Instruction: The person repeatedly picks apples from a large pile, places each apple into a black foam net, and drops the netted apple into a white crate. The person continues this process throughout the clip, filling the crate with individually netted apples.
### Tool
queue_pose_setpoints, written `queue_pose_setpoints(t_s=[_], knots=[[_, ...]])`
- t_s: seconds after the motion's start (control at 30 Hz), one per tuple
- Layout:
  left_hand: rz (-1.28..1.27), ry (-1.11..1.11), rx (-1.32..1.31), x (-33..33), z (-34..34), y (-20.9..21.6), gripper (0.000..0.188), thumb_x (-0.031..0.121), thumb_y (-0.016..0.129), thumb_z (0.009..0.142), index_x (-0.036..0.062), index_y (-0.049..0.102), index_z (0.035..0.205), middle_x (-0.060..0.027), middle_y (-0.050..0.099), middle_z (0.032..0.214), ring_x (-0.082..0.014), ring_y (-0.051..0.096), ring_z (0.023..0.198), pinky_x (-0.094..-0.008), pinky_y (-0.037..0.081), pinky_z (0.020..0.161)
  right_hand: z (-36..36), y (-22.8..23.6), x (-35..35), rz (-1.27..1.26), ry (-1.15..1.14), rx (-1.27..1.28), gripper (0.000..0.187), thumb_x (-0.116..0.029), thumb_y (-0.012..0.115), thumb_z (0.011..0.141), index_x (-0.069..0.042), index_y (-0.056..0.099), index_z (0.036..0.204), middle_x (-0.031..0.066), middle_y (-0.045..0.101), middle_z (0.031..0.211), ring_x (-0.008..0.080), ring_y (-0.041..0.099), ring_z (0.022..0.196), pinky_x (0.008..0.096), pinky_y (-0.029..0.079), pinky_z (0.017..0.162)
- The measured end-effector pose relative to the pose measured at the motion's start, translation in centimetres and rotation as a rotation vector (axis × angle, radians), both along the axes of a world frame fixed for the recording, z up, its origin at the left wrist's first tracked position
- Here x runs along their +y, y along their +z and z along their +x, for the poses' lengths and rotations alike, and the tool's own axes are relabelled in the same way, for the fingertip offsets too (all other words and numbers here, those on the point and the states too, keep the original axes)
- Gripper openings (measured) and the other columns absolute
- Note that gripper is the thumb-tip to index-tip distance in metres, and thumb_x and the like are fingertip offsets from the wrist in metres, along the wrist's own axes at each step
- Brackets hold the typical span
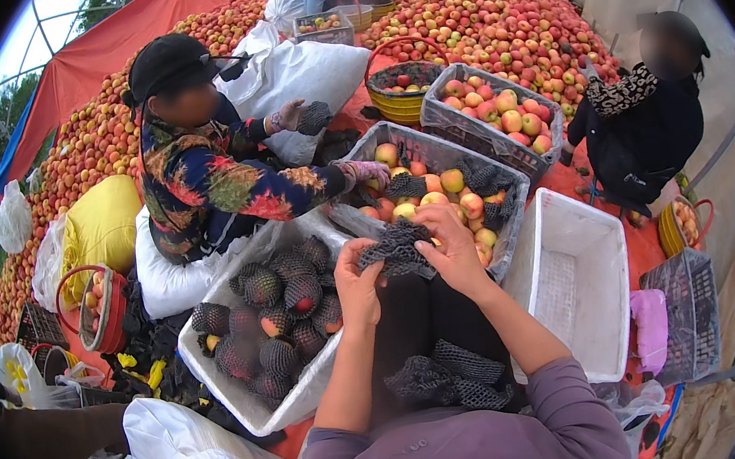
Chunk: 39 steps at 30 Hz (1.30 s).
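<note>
Between my two hands stretches a black foam net sleeve [396, 248], pinched at its left end by my left hand [358, 282] and at its right end by my right hand [452, 246]. Whether anything is inside it, I cannot tell. More net sleeves [455, 376] lie in a heap on my lap. Just beyond my hands is a plastic-lined crate [515, 180] of bare apples [453, 181] with some loose sleeves among them. To my left, a white crate [206, 358] holds several apples in black nets [279, 357].
A co-worker [208, 157] on the left reaches into the bare-apple crate and holds a black sleeve. A white crate [576, 297] stands on my right, beside a pink bundle [651, 330] and a grey crate [690, 312]. Another person [643, 124] is at far right. Behind rises a large apple pile [498, 23].
</note>
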State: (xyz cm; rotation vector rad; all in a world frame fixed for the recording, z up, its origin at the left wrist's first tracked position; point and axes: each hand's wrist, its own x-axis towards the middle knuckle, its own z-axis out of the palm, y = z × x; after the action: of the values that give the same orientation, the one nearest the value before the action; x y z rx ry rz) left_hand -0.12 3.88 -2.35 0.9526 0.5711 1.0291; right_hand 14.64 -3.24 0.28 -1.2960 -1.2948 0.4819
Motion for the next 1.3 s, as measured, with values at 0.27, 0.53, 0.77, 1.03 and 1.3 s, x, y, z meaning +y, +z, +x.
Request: queue_pose_setpoints(t_s=[0.27, 0.53, 0.77, 1.03, 1.3], knots=[[0.559, 0.346, 0.412, 0.3, 0.7, -1.1, 0.015, -0.008, 0.060, 0.075, 0.0009, 0.051, 0.083, 0.0007, 0.050, 0.075, -0.0076, 0.046, 0.068, -0.0203, 0.038, 0.062, -1.3, -1.1, 0.5, 0.157, -0.245, -0.607, 0.023, -0.011, 0.068, 0.070, -0.007, 0.059, 0.090, 0.0073, 0.050, 0.116, 0.0283, 0.049, 0.109, 0.0374, 0.047, 0.081], [0.586, 0.303, 0.565, 2.0, 1.5, -1.1, 0.031, -0.005, 0.063, 0.065, 0.0040, 0.047, 0.089, 0.0019, 0.040, 0.076, -0.0084, 0.040, 0.067, -0.0221, 0.034, 0.060, -0.3, -1.0, 0.2, 0.381, -0.087, -0.939, 0.008, -0.010, 0.058, 0.075, -0.007, 0.055, 0.081, 0.0072, 0.055, 0.098, 0.0237, 0.058, 0.079, 0.0336, 0.049, 0.054], [0.981, 0.332, 0.667, -0.6, 3.9, -1.0, 0.029, -0.008, 0.057, 0.060, 0.0002, 0.048, 0.086, -0.0088, 0.041, 0.074, -0.0229, 0.042, 0.065, -0.0335, 0.037, 0.061, 2.8, 0.1, 2.2, -0.672, 0.278, -0.141, 0.009, -0.008, 0.049, 0.082, -0.002, 0.055, 0.083, 0.0087, 0.057, 0.069, 0.0239, 0.059, 0.064, 0.0337, 0.048, 0.056], [1.016, 0.253, 0.627, -0.4, 4.6, -2.0, 0.026, -0.007, 0.059, 0.071, 0.0008, 0.049, 0.094, -0.0068, 0.044, 0.080, -0.0188, 0.045, 0.070, -0.0309, 0.039, 0.066, 3.4, -1.1, 4.2, 0.000, 0.668, 1.320, 0.037, -0.005, 0.057, 0.084, 0.001, 0.045, 0.119, 0.0086, 0.055, 0.110, 0.0156, 0.054, 0.102, 0.0304, 0.044, 0.090], [0.551, 0.116, 0.446, -0.3, 5.3, -2.3, 0.025, -0.001, 0.062, 0.076, -0.0006, 0.053, 0.099, -0.0084, 0.053, 0.086, -0.0180, 0.054, 0.075, -0.0284, 0.045, 0.069, 16.8, -19.1, 11.4, -0.667, -0.267, -0.754, 0.062, -0.011, 0.069, 0.065, 0.001, 0.042, 0.120, 0.0251, 0.038, 0.127, 0.0401, 0.043, 0.116, 0.0445, 0.040, 0.096]])
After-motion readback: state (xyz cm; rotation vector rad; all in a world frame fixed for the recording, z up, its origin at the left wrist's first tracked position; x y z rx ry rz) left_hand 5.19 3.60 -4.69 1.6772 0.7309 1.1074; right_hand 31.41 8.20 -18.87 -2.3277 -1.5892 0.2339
